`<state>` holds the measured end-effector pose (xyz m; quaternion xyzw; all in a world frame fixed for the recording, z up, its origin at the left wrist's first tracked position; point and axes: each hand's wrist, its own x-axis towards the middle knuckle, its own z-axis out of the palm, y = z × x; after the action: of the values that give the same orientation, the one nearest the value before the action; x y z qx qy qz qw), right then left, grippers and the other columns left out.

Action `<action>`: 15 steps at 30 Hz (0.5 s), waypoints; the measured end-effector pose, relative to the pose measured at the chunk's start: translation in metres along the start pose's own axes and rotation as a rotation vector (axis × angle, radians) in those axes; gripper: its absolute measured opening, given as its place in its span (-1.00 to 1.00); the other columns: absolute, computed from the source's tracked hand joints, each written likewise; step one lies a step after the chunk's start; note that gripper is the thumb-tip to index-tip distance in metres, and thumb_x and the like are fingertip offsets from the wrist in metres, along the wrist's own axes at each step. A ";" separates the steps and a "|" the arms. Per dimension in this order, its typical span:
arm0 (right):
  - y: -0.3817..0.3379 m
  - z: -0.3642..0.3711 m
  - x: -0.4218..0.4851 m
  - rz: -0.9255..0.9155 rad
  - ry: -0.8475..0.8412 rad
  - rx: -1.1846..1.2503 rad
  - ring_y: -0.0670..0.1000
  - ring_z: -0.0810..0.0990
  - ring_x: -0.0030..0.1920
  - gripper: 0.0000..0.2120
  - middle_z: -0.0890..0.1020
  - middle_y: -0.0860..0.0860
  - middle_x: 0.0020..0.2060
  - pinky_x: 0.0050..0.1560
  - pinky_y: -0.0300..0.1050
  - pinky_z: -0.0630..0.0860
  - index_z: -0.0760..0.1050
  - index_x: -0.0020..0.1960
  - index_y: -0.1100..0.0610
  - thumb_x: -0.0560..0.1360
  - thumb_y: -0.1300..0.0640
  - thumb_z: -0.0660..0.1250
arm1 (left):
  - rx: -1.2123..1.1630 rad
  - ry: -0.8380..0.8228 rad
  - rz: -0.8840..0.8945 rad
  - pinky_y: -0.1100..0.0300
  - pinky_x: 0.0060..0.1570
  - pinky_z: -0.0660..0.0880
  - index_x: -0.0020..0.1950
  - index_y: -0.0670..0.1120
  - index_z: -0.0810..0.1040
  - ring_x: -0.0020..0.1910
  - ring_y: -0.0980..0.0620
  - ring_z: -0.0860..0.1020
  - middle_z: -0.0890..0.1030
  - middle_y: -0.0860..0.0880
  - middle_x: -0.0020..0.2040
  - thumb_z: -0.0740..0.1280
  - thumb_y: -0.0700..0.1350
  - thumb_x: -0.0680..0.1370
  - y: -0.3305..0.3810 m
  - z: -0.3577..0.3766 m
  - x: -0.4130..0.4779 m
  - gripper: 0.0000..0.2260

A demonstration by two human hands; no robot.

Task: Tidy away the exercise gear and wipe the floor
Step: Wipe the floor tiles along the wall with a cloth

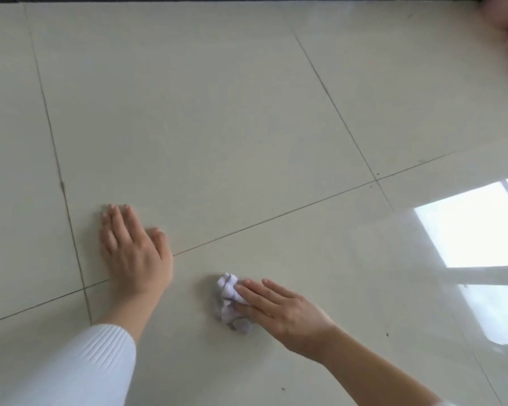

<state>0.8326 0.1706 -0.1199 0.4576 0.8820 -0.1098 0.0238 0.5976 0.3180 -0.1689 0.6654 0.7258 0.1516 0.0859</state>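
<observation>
the left hand (132,247) lies flat on the tiled floor (217,112), fingers straight and close together, bracing the body. just right of it, the right hand (279,309) presses straight fingers onto a crumpled pale cloth (228,300) on the tile near the grout line (276,215). to wipe well, i'd keep the palm weight over the wad and sweep in overlapping passes toward the glossy window reflection (475,227) at right.

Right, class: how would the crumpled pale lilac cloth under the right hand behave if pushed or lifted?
Its loose folds suggest the crumpled pale lilac cloth is soft and floppy, so it would probably sag when lifted. Pressed by the right hand, it likely slides over the glossy cream floor tiles.
</observation>
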 end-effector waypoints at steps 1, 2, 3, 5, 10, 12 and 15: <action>0.018 -0.003 0.007 -0.012 -0.006 -0.047 0.12 0.36 0.42 -0.48 0.40 0.11 0.41 0.38 0.06 0.34 0.43 0.39 0.18 0.60 0.32 -0.17 | -0.001 0.010 0.006 -0.14 0.42 0.15 0.44 -0.32 0.24 0.45 -0.30 0.21 0.28 -0.35 0.43 0.04 -0.07 0.56 -0.001 0.001 0.001 -0.49; 0.039 -0.005 0.015 0.002 -0.003 -0.084 0.13 0.37 0.41 -0.49 0.41 0.11 0.41 0.38 0.08 0.34 0.43 0.39 0.18 0.59 0.34 -0.13 | -0.003 0.019 0.007 -0.14 0.42 0.14 0.43 -0.33 0.24 0.45 -0.30 0.20 0.28 -0.36 0.43 0.02 -0.06 0.56 -0.001 0.003 0.001 -0.48; 0.062 -0.009 0.025 0.039 0.016 -0.105 0.14 0.40 0.39 -0.50 0.42 0.11 0.40 0.37 0.11 0.35 0.43 0.39 0.17 0.56 0.35 -0.08 | -0.003 0.025 0.008 -0.15 0.42 0.13 0.44 -0.34 0.23 0.46 -0.30 0.19 0.26 -0.36 0.44 0.00 -0.06 0.55 -0.001 0.005 0.001 -0.47; 0.108 -0.022 0.048 0.164 0.053 -0.151 0.15 0.41 0.38 -0.45 0.43 0.09 0.39 0.37 0.12 0.34 0.42 0.40 0.14 0.46 0.35 0.00 | -0.006 0.039 0.011 -0.17 0.42 0.12 0.44 -0.35 0.23 0.46 -0.31 0.17 0.24 -0.37 0.44 -0.03 -0.05 0.54 -0.002 0.006 0.000 -0.46; 0.185 -0.069 0.069 0.733 -0.046 -0.051 0.14 0.29 0.39 -0.31 0.32 -0.01 0.45 0.32 -0.03 0.24 0.20 0.50 -0.13 0.48 0.40 0.11 | 0.034 -0.018 0.051 -0.20 0.40 0.13 0.44 -0.35 0.25 0.46 -0.35 0.16 0.23 -0.39 0.45 -0.02 0.01 0.54 -0.008 0.007 0.001 -0.42; 0.193 -0.072 0.063 0.882 -0.023 -0.011 0.18 0.35 0.26 -0.35 0.42 0.08 0.33 0.21 0.02 0.32 0.21 0.50 -0.11 0.51 0.38 0.10 | 0.035 -0.097 0.099 -0.21 0.41 0.12 0.45 -0.34 0.25 0.48 -0.33 0.14 0.20 -0.37 0.47 0.02 0.05 0.56 -0.017 0.002 0.001 -0.41; 0.192 -0.048 0.044 0.991 0.143 0.031 0.15 0.32 0.11 -0.37 0.53 0.05 0.22 0.11 0.05 0.41 0.29 0.46 -0.06 0.46 0.38 0.12 | 0.015 -0.217 0.179 -0.18 0.44 0.11 0.49 -0.26 0.22 0.53 -0.20 0.07 0.13 -0.23 0.54 0.09 0.03 0.63 -0.037 -0.013 -0.018 -0.47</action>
<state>0.9661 0.3233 -0.1123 0.8283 0.5562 -0.0668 0.0060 0.5601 0.2959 -0.1708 0.7405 0.6513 0.0805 0.1451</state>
